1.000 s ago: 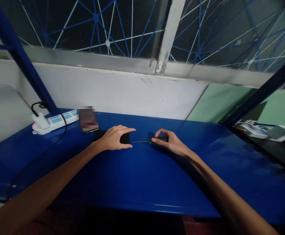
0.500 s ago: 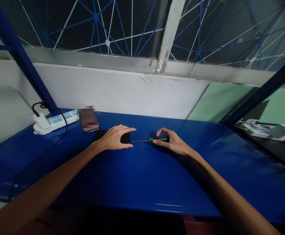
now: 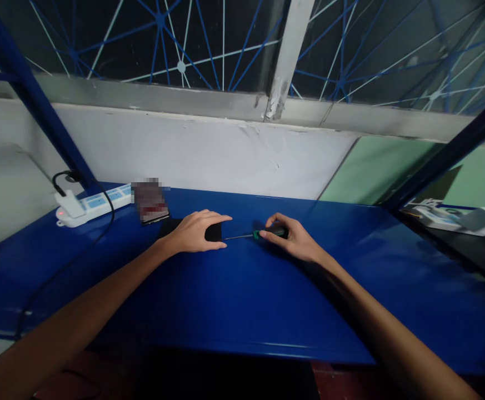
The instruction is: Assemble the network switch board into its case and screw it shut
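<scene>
My left hand [image 3: 194, 230] lies over a flat black rectangular object [image 3: 214, 233] on the blue table. Its thumb lies along the near edge and its fingers along the far edge, and the palm hides much of the object. In my right hand [image 3: 290, 236] is a screwdriver [image 3: 257, 234] with a dark and green handle, pinched between thumb and fingers. The thin metal shaft points left, and its tip meets the right side of the black object. Whether the tip sits in anything there is too small to tell.
A white power strip [image 3: 96, 206] with a plugged-in adapter and black cable [image 3: 75, 255] lies at the back left. Beside it is a blurred-out phone-like item [image 3: 153, 203]. Blue frame posts flank the table [image 3: 234, 311]. Papers and small items [image 3: 454, 219] lie far right.
The screwdriver's handle has turned a little within my right fingers, which have shifted slightly. My left hand keeps its place on the black object. The whole view has moved a little.
</scene>
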Demonstrator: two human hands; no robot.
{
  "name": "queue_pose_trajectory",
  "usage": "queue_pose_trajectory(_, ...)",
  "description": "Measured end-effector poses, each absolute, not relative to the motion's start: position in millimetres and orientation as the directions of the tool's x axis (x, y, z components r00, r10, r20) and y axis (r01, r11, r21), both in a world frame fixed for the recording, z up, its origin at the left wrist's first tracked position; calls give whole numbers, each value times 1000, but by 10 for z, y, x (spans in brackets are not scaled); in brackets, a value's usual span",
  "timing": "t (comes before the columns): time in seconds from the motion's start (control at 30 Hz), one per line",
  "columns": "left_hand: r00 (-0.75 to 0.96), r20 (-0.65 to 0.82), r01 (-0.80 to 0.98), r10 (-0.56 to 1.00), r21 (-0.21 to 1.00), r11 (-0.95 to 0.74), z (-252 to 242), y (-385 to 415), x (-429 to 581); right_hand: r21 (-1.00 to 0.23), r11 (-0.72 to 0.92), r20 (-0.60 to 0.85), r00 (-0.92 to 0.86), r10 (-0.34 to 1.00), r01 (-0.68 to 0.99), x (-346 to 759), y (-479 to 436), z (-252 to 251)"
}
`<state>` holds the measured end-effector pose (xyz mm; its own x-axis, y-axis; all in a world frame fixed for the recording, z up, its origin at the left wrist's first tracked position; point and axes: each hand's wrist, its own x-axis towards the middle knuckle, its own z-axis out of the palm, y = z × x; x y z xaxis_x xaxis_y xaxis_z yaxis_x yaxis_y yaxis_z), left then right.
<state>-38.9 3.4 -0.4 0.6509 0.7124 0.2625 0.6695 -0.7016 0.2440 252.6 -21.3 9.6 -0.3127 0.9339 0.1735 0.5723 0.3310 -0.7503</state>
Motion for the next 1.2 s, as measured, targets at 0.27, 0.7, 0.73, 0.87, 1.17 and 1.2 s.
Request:
queue_pose_trajectory(0.27,642,242,681,727,254,-686,33,11,-374,-686,323,243,-214,946,652,2513,-252,120)
queue_pose_trajectory(0.7,629,228,694,743,267,-669,36,10,-367,-748,328,201,-274,940,577,2541,-235,120)
queue_pose_trajectory(0.73,624,224,699,749,269,-663,28,15,-369,-733,321,211,-248,945,600,2532,-244,128)
queue_pose_trajectory(0.87,614,211,711,761,271,-649,1,33,-380,-657,335,241,-234,942,676,2491,-287,161)
queue_pose_trajectory(1.17,616,217,715,757,249,-653,-7,32,-384,-769,321,162,-317,934,553,2512,-251,138)
queue_pose_trajectory(1.2,617,220,714,755,246,-655,-9,32,-383,-767,312,154,-311,938,561,2508,-257,146)
